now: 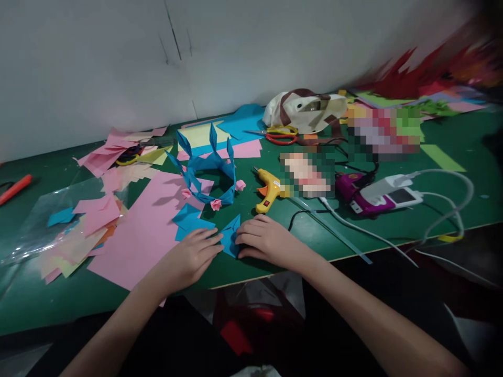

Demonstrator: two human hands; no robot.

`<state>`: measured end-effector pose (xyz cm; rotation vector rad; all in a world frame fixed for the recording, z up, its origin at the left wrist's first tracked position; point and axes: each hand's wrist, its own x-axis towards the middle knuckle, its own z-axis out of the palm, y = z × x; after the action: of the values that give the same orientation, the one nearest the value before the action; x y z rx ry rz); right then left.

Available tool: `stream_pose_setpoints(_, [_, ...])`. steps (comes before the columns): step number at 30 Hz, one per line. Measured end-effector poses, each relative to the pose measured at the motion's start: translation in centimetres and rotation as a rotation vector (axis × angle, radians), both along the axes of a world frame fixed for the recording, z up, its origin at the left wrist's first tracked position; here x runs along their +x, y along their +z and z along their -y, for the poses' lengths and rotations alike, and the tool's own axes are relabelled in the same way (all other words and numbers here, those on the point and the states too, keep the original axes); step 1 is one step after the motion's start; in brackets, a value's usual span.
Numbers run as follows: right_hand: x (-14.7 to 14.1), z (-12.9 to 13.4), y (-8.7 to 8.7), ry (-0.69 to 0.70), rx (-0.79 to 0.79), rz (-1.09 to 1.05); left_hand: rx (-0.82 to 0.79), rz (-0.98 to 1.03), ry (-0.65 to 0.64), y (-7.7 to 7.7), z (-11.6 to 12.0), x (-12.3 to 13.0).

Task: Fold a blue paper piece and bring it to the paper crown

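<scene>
A small folded piece of blue paper (231, 242) lies at the table's near edge between both hands. My left hand (195, 257) has its fingers stretched out and slightly apart, the tips at the paper's left side. On the right side, the curled fingers of my right hand (268, 242) press on the paper; its thumb is partly hidden. More blue paper (192, 220) lies just beyond the left hand. Behind it stands a blue folded-paper crown (210, 196) with upright points and small pink paper flowers. A yellow glue gun (268, 191) lies beyond my right hand.
Pink sheets (145, 225) and paper scraps (98, 214) spread over the green table (23, 309) at left, beside a clear plastic sleeve (35, 230). Red-handled scissors (281, 138) lie near a white bag (306, 112). A purple-and-white power strip (367, 201) trails cables at right.
</scene>
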<state>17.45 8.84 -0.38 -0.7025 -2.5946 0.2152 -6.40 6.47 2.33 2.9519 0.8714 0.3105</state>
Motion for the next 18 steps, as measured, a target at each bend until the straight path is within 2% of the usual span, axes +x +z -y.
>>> stream_pose_setpoints(4, [-0.1, -0.2, 0.0, -0.010, -0.007, -0.014, -0.048, -0.111, -0.059, 0.5, -0.4, -0.7])
stream_pose_setpoints(9, [-0.3, -0.3, -0.3, -0.010, 0.067, -0.012, -0.015, -0.204, -0.097, 0.4, -0.4, -1.0])
stream_pose_setpoints(18, [-0.4, -0.2, 0.3, -0.007, 0.191, 0.017, -0.028, -0.208, -0.095, -0.2, -0.3, -1.2])
